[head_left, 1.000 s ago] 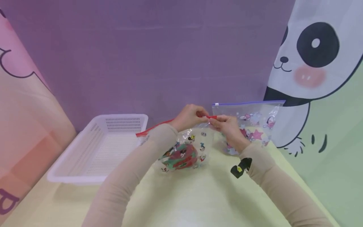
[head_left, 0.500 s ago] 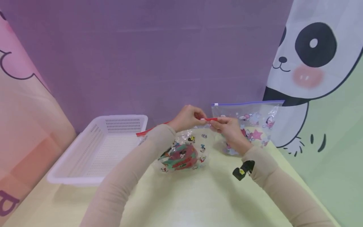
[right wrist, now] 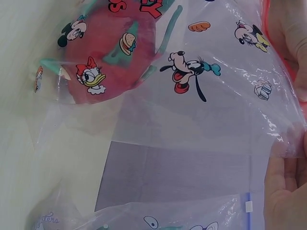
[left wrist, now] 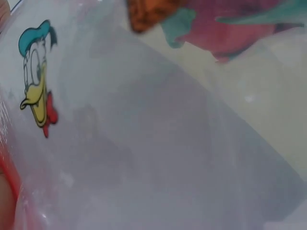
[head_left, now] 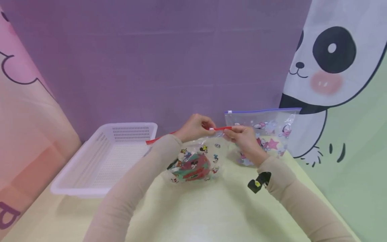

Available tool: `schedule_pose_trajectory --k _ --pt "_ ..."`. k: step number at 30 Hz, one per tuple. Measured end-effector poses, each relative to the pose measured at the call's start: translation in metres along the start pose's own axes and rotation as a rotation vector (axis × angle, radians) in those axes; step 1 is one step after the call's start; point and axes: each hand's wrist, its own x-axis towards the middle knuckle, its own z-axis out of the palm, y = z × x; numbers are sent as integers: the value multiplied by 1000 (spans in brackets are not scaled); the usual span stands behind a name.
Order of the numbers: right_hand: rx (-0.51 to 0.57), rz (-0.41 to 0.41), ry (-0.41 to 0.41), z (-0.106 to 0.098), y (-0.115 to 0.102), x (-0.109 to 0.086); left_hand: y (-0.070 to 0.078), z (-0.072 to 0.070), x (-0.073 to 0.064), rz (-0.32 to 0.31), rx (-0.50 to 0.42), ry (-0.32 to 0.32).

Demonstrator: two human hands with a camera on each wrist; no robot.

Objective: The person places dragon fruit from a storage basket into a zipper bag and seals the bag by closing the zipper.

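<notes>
Between my hands hangs a clear cartoon-printed zip bag (head_left: 216, 153) with a red zip strip (head_left: 222, 128). Red and green contents (head_left: 195, 168) fill its lower part; their kind is unclear through the film. My left hand (head_left: 196, 127) pinches the small white slider (head_left: 211, 128) on the strip. At the strip's right end, my right hand (head_left: 246, 139) grips the corner between thumb and fingers. In the right wrist view the bag film (right wrist: 192, 120) spreads from the fingers at the right edge. The left wrist view is mostly filled by film with a printed duck (left wrist: 38, 81).
A white perforated basket (head_left: 104, 126) stands left on the pale table (head_left: 193, 215). Behind my right hand, a second clear bag (head_left: 272, 134) with a purple zip and pink star prints stands against the backdrop. A purple cloth (head_left: 169, 67) hangs behind the table.
My left hand has moved left along the red strip with the slider, and a longer stretch of red shows between the hands. My right hand keeps hold of the corner, nearly still.
</notes>
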Motion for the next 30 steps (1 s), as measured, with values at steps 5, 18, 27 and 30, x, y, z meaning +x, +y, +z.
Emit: schedule_pose_trajectory --k 5,18,27,30 --pt "-14 9 -11 0 1 1 -4 -2 -2 -8 -26 8" --pt "2 -6 20 -1 3 4 -14 -13 -6 -8 -13 40" --pt "31 6 8 -4 6 6 -19 -20 -10 -51 -9 51" --pt "30 7 7 -5 7 6 -20 -23 -11 -80 -5 51"
